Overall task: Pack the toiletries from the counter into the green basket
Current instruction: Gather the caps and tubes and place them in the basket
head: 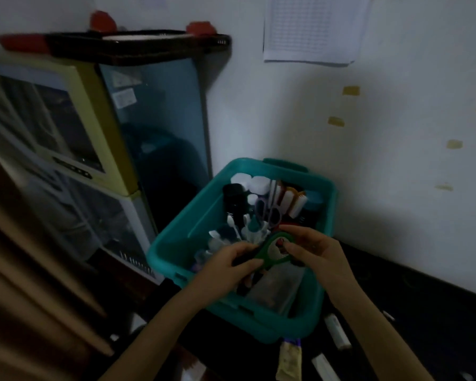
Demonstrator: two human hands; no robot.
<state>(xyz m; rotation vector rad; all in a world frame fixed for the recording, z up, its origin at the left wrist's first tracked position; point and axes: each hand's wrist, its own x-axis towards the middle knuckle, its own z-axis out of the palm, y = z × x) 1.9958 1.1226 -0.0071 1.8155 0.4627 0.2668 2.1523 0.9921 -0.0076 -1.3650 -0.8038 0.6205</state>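
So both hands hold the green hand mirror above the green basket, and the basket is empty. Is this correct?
The green basket is not empty: the head view shows scissors, brushes and a black bottle inside it. The left hand and right hand do hold the green hand mirror above it.

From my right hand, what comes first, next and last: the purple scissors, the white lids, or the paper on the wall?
1. The purple scissors, in the middle of the green basket, just beyond the right hand.
2. The white lids, at the basket's far end.
3. The paper, high on the wall.
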